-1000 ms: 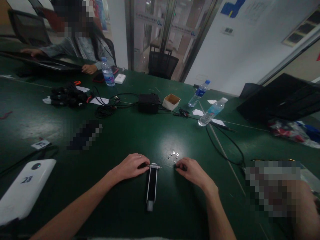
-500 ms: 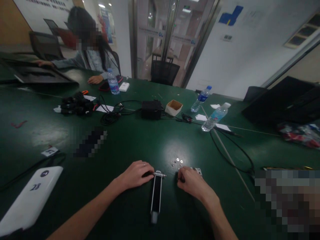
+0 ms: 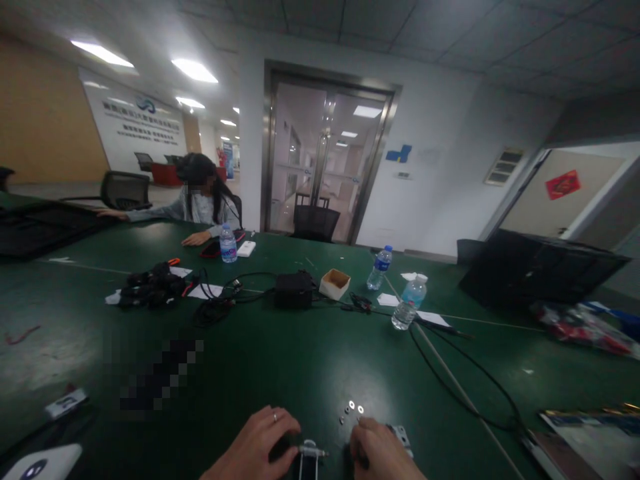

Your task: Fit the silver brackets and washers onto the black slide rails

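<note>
Low in the view, my left hand (image 3: pixel 261 443) has thumb and forefinger at the left end of a small metal rod, which lies across the top of a narrow dark bar with silvery edges (image 3: pixel 309 460). The bar's lower part is out of frame. To its right, my right hand (image 3: pixel 377 450) rests on the table with fingers curled down; what is under the fingertips is hidden. Just beyond it lie several small washers and nuts (image 3: pixel 352 405). A metal plate with holes (image 3: pixel 401 437) shows partly behind my right hand.
Farther back on the green table (image 3: pixel 280 347) are a black box (image 3: pixel 293 289), a small open carton (image 3: pixel 335 284), cables and two bottles (image 3: pixel 380 268) (image 3: pixel 410 303). A person (image 3: pixel 200 200) sits at the far left. A blurred-out dark object lies left.
The camera has tilted up, so the hands and table sit lower in the picture and more ceiling shows. Both hands remain at about the same spots on the table.
</note>
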Tool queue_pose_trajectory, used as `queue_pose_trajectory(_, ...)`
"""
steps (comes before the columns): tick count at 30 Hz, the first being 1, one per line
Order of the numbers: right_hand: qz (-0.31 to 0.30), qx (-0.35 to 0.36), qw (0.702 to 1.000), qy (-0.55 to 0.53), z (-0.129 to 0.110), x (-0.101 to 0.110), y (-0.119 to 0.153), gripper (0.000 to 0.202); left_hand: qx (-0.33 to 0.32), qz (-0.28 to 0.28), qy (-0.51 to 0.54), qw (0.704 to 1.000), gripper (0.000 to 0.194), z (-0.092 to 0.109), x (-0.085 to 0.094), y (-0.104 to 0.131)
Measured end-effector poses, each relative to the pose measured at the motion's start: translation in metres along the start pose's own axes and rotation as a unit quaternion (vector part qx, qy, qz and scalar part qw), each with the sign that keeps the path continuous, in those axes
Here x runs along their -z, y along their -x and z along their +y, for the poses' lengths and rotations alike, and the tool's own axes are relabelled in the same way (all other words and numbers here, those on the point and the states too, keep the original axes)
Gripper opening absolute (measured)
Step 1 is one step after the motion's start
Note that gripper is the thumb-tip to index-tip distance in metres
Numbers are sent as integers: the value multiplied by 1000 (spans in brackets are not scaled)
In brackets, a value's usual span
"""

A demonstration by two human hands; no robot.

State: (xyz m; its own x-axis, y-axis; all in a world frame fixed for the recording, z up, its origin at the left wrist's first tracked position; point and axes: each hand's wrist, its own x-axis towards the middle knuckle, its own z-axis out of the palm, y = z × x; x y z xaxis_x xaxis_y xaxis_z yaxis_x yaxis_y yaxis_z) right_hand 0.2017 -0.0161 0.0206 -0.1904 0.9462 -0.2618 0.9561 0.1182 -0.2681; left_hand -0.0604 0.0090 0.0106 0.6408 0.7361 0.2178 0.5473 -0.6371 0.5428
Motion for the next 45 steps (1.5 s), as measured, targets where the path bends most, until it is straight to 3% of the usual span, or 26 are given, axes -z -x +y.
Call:
queue_pose_trajectory(7, 1, -22, 1000, -15, -7, 6, 9, 25, -18, 32, 8, 999, 21, 0, -3, 1)
queue_pose_trajectory(18, 35, 1, 996, -81, -13, 6, 16, 30, -59, 83, -15, 995, 21, 2, 0, 1)
queue_pose_trajectory(22, 86, 97, 984, -122, -15, -2, 4, 24, -75, 98, -8, 992, 17, 4, -1, 1)
queue_pose_trajectory(29, 203, 231, 923, -231, -30, -34, -5, 3, -126, 87, 51, 987, 11, 11, -13, 0)
queue_pose_trajectory(36, 286, 244, 884, -278, -38, -43, -7, 19, -150, 102, 93, 979, 13, 10, -14, -1)
queue_pose_trajectory(40, 309, 256, 882, -248, -36, -42, -9, 25, -141, 69, 153, 976, 12, 14, -10, -3)
queue_pose_trajectory(45, 294, 275, 888, -222, -37, -35, -6, 24, -125, 67, 179, 973, 11, 18, -9, -3)
